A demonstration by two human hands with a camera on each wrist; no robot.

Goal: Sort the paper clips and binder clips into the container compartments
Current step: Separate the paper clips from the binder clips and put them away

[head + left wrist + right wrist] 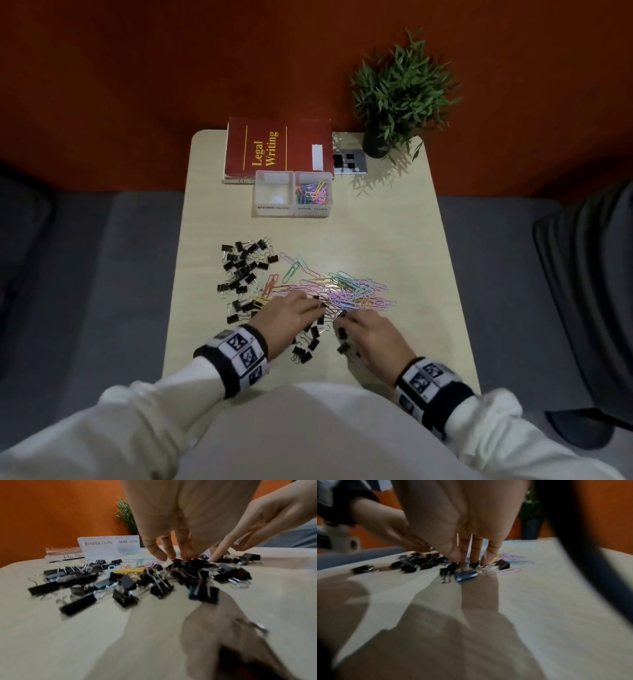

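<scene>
A deep orange-red wall [137, 68] fills the far side, plain and unbroken. Against it stands a small pale wood-grain table [394, 240] with rounded corners. At the table's far edge lies a red book [277, 145] titled "Legal Writing", resting on what looks like another book beneath. Just right of it sits a grey socket plate [349, 161] set in the tabletop, and beside that a leafy green plant in a dark pot [400, 99], throwing a feathery shadow onto the wood. Grey upholstered seating [102, 257] runs along both sides. Light is dim, with a soft glare mid-table.
</scene>
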